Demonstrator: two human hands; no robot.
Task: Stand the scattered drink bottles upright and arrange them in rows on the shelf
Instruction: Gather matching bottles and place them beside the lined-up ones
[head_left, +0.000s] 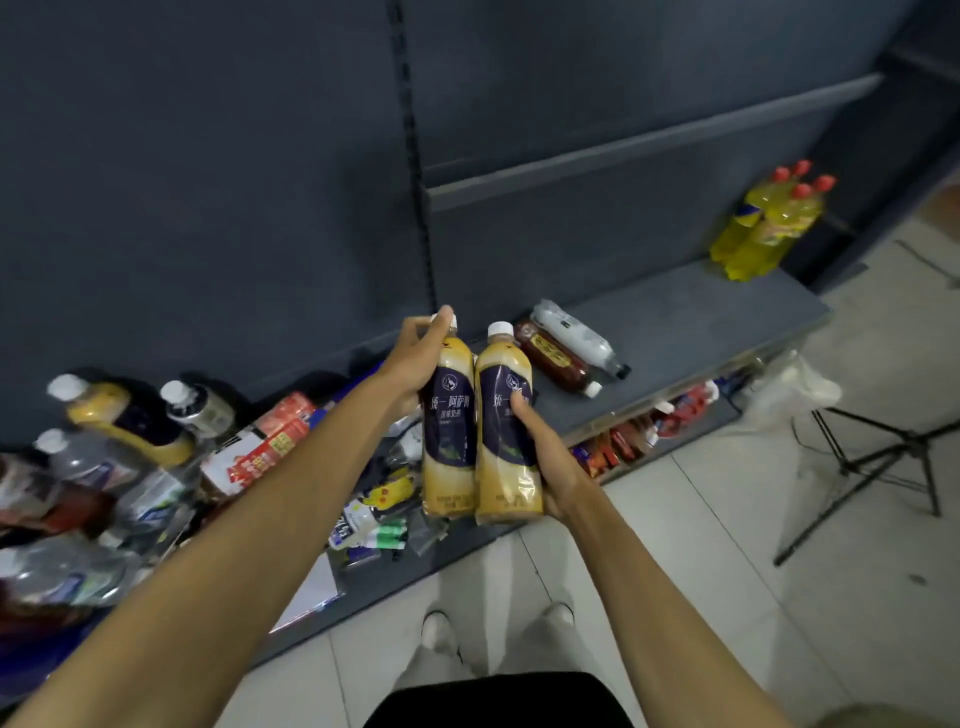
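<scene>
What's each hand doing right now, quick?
Left hand: grips the left milk tea bottle near its neck.
Right hand: grips the right milk tea bottle around its body.

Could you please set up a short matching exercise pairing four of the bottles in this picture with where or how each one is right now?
Things:
1. left milk tea bottle
2. right milk tea bottle
3. brown bottle
4. yellow bottles

States:
A. standing at the shelf's far end
B. held by the right hand
C. lying on the shelf
D. held by the left hand

Pairs: 1-D, 2-B, 3-C, 4-A
</scene>
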